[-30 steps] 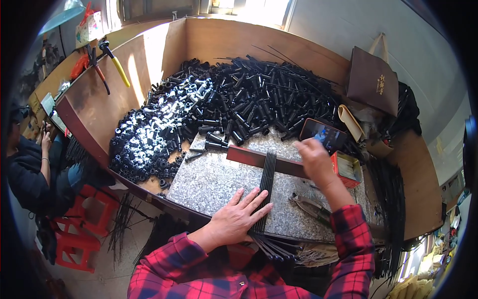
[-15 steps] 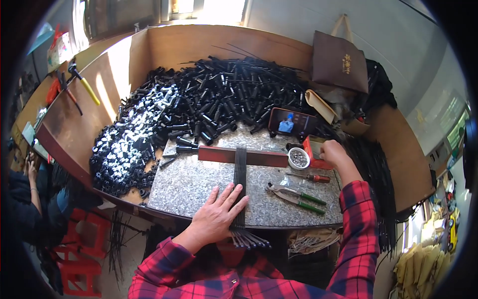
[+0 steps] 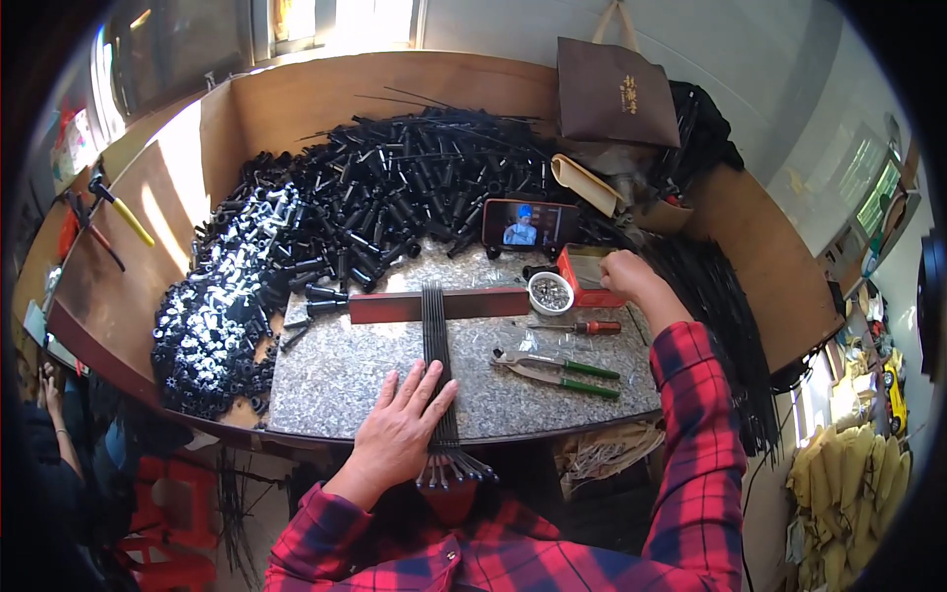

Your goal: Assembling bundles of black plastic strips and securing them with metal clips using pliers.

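My left hand [image 3: 400, 422] lies flat with fingers spread on a row of thin black rods [image 3: 434, 345]. These rods cross over a dark red bar [image 3: 488, 304], and their near ends fan out past the table edge, each with a small shiny tip. My right hand [image 3: 636, 278] is at a small red box [image 3: 590, 296], its fingers curled together at the opening. The fingertips are partly hidden, so what they hold does not show. Left of the box stands a white cup [image 3: 539, 303] of small metal bits. A red-handled screwdriver [image 3: 600, 328] and green-handled pliers [image 3: 590, 389] lie nearer.
A large heap of black tubular parts [image 3: 395, 187] fills the back and left. A phone [image 3: 491, 225] with a lit screen stands behind the cup. Long black rods [image 3: 705, 316] lie on the right. A hammer [image 3: 128, 219] rests on the left wooden wall [image 3: 109, 261].
The whole view has shifted, so the table now sits further left. My right hand stays at the red box, its fingers slightly moved. My left hand remains on the rods.
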`<state>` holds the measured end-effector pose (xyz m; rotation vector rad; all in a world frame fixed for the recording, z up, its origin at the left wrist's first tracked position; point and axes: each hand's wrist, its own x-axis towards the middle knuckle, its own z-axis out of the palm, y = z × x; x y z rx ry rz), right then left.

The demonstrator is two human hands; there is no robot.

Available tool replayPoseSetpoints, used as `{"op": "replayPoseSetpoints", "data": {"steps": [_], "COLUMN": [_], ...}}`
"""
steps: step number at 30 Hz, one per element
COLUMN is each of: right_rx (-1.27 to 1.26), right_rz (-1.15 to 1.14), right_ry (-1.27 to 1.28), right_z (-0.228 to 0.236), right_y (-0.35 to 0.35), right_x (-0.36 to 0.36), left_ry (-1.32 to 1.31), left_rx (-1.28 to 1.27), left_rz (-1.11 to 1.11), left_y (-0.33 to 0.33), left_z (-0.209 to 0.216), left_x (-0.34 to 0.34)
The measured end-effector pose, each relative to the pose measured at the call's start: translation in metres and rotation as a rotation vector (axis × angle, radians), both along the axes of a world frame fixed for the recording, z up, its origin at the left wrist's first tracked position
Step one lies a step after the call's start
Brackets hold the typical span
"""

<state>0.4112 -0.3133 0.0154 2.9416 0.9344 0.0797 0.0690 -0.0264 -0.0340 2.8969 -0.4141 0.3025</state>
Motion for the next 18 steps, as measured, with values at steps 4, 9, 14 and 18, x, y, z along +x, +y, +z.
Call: {"op": "replayPoseSetpoints", "data": {"steps": [4, 9, 14, 18], "right_rx": [-0.028, 0.173, 0.331, 0.258], "right_rz": [-0.043, 0.046, 0.533, 0.651], "right_ry": [-0.096, -0.289, -0.281, -0.202], "right_z": [0.010, 0.016, 0.010, -0.006], "right_y": [-0.003, 0.016, 0.094, 0.130], "right_x": [-0.011, -0.028, -0.074, -0.094], "left_ry": [-0.002, 0.011, 0.013, 0.016], "left_rx": [-0.045, -0.028, -0.008, -0.008], "left_rz": [0.008, -0.004, 0.004, 0.001], "left_y": [-0.001, -0.003, 0.001, -0.002], "left_z": [0.004, 0.008, -0.002, 0.001], "left_x": [-0.001, 0.002, 0.001, 0.001]}}
